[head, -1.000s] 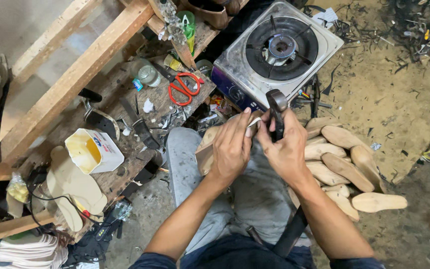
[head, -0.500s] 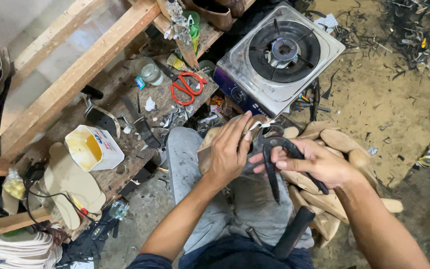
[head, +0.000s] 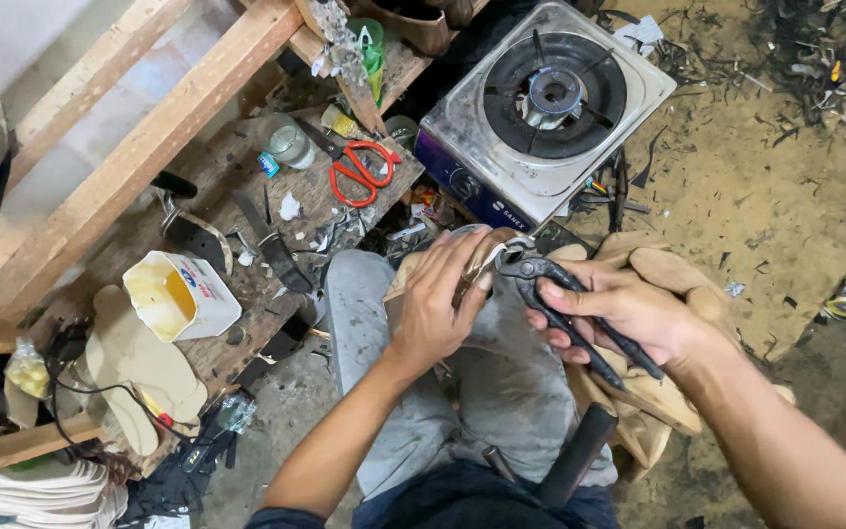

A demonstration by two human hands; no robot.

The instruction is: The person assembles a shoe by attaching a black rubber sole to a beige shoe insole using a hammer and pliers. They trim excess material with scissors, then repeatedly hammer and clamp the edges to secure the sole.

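Gripping dark-handled pliers (head: 580,318), the fingers of the right hand (head: 638,313) are clenched around both handles, and the pliers' nose is biting at the top edge of a shoe piece (head: 487,257) on the lap. The left hand (head: 441,304) is wrapping over that shoe piece, fingers (head: 457,260) curled and pressing it down against the knee; what lies under the palm is hidden. Judgement: the pull will be going best if the left hand is keeping the piece pinned hard while the pliers are drawing the edge in short, even bites, wrist in line with the handles, so nothing tears or slips.

Tan soles (head: 658,269) are lying in a heap just beside the right wrist. A single-burner gas stove (head: 550,108) is sitting on the floor beyond the hands. On the wooden bench (head: 247,225) to the left, red-handled scissors (head: 359,171), a knife (head: 271,245) and an open white tub (head: 180,294) of yellowish glue are resting well apart from the work.
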